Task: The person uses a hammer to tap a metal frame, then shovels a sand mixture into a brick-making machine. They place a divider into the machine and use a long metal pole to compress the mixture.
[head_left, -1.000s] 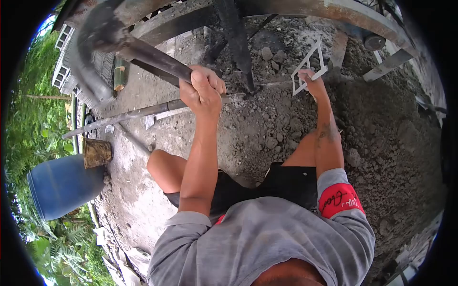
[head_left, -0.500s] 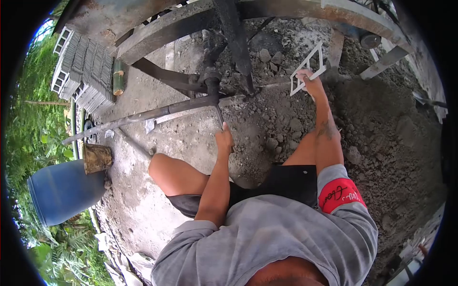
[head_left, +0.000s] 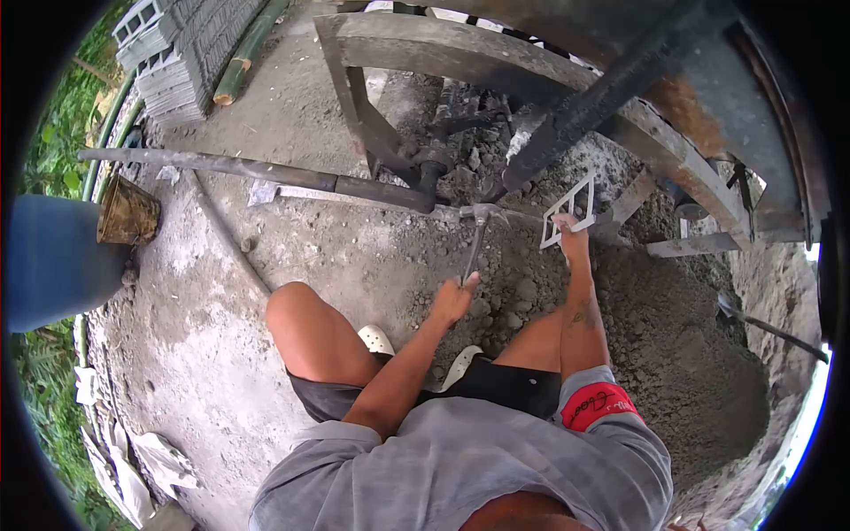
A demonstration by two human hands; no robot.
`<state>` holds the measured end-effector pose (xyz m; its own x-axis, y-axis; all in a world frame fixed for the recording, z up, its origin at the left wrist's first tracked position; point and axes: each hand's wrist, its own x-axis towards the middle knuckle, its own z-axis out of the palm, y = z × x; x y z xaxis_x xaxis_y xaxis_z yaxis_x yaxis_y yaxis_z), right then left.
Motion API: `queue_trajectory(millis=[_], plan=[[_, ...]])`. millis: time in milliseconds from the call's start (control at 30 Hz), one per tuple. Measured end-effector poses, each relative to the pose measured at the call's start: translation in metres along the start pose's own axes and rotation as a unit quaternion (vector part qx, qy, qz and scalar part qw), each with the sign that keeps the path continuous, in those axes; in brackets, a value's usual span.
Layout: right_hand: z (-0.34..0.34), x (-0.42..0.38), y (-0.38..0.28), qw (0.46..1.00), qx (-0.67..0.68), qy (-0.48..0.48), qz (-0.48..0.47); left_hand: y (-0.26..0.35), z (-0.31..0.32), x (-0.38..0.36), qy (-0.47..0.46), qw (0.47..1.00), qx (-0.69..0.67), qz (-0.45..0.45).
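Observation:
My left hand [head_left: 455, 299] is wrapped around the handle of a hammer [head_left: 477, 239]. The hammer's head is up near the end of a long pipe lever [head_left: 372, 188], beside the base of a dark metal machine [head_left: 567, 133]. To the right, my right hand [head_left: 573, 233] grips a flat white frame [head_left: 583, 200] with crossbars and several openings, held tilted above the ground. Loose lumps of grey soil [head_left: 524, 290] lie beneath both hands.
Heavy curved beams [head_left: 460, 49] cross in front. Concrete blocks [head_left: 177, 75] are stacked at far left, near a bamboo pole [head_left: 237, 78]. Below stand a blue drum [head_left: 57, 261] and a dirty bucket [head_left: 130, 211]. A shovel [head_left: 770, 327] and a soil heap [head_left: 708, 380] are at right.
The view has turned, and the machine now sits further right in it. My left hand has brought the hammer rightward, away from the lever, closer to the white frame. My right hand still grips the frame.

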<state>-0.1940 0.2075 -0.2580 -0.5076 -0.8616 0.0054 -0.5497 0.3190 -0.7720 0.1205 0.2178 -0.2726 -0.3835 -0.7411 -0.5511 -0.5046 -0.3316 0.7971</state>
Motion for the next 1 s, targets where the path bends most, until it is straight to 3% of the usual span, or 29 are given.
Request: queue_trajectory(millis=[67, 167, 233, 300, 400, 500, 567, 700, 767, 867, 933, 967, 1000], plan=[[-0.005, -0.005, 0.0, 1.0, -0.02, -0.012, -0.02, 0.023, -0.015, -0.027, 0.014, 0.999, -0.047, 0.013], [-0.032, -0.018, -0.056, 0.995, -0.08, -0.048, -0.045, 0.031, -0.052, -0.069, -0.033, 0.993, -0.09, -0.061], [-0.058, -0.019, -0.089, 0.981, -0.12, -0.144, 0.04, 0.065, -0.087, -0.114, -0.006, 0.98, -0.168, -0.108], [-0.084, -0.025, -0.075, 0.969, -0.067, -0.227, 0.072, 0.083, -0.12, -0.147, 0.039, 0.957, -0.249, -0.14], [-0.115, -0.064, -0.132, 0.956, -0.046, -0.193, 0.216, 0.082, -0.171, -0.187, 0.077, 0.949, -0.241, -0.187], [-0.158, -0.091, -0.175, 0.94, -0.07, -0.243, 0.228, 0.085, -0.222, -0.242, 0.158, 0.874, -0.385, -0.25], [-0.175, -0.107, -0.235, 0.912, -0.24, -0.264, 0.201, 0.08, -0.261, -0.283, 0.172, 0.888, -0.366, -0.219], [-0.206, -0.121, -0.286, 0.894, -0.222, -0.357, 0.155, 0.058, -0.302, -0.35, 0.31, 0.721, -0.536, -0.31], [-0.207, -0.118, -0.303, 0.871, -0.206, -0.405, 0.184, 0.062, -0.327, -0.389, 0.314, 0.643, -0.596, -0.364], [-0.19, -0.115, -0.402, 0.855, -0.242, -0.43, 0.16, 0.013, -0.34, -0.442, 0.311, 0.562, -0.646, -0.412], [-0.159, -0.112, -0.363, 0.866, -0.235, -0.419, 0.139, 0.01, -0.347, -0.478, 0.302, 0.566, -0.603, -0.474], [-0.144, -0.113, -0.347, 0.863, -0.25, -0.425, 0.111, 0.053, -0.359, -0.499, 0.293, 0.631, -0.566, -0.442], [-0.135, -0.112, -0.361, 0.871, -0.233, -0.416, 0.12, 0.031, -0.353, -0.509, 0.298, 0.652, -0.587, -0.376]])
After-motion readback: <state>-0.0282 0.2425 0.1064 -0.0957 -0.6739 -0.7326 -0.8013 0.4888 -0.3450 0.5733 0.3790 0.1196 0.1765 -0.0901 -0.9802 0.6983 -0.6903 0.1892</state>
